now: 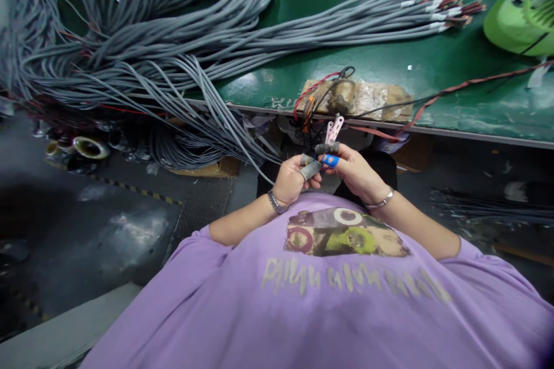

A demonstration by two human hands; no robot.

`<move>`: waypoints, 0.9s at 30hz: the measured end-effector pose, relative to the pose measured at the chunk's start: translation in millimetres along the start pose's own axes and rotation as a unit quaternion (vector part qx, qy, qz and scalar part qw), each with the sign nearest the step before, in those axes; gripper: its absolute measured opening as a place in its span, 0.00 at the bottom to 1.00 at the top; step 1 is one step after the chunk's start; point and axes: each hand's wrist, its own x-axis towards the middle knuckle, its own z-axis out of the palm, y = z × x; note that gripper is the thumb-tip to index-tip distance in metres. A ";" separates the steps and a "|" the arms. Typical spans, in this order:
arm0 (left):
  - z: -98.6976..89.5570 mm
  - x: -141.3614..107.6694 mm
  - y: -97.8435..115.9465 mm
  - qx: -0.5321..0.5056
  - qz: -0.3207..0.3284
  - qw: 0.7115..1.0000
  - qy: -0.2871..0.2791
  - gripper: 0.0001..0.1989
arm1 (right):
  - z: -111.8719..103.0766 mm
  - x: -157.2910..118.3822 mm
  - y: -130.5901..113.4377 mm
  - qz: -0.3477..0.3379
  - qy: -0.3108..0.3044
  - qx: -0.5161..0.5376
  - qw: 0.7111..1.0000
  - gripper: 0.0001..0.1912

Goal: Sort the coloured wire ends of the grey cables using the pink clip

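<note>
My left hand (pixel 291 181) is closed in a pinch on the end of a grey cable (pixel 256 165) that comes down from the bundle over the table edge. Grey wraps cover its thumb and a finger. Against its fingertips, my right hand (pixel 355 170) is also pinched, with a blue band on its thumb and a grey wrap on a finger. What the right fingertips grip is too small to make out; thin wire ends seem to lie between the hands. Just beyond them a pink clip (pixel 333 129) hangs at the table edge.
A large bundle of grey cables (pixel 173 34) covers the left of the green table (pixel 259 85), its stripped ends (pixel 450 6) pointing right. Taped cardboard (pixel 381 95) lies at the edge, with a red-and-black twisted wire (pixel 467 82) beside it. A green basket (pixel 504 26) stands far right.
</note>
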 end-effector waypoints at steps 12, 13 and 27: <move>0.4 -2.9 -2.9 0.015 0.005 1.000 -0.015 0.18 | 8.0 -0.2 5.0 -0.020 0.037 0.005 0.999 0.18; 0.7 -2.9 -2.7 0.015 0.005 1.000 -0.014 0.18 | 7.7 -0.1 6.0 -0.021 0.040 0.004 0.999 0.18; 1.0 -1.9 -2.5 0.004 0.024 0.999 0.021 0.21 | 7.3 -3.0 0.5 -0.001 0.048 0.014 0.999 0.17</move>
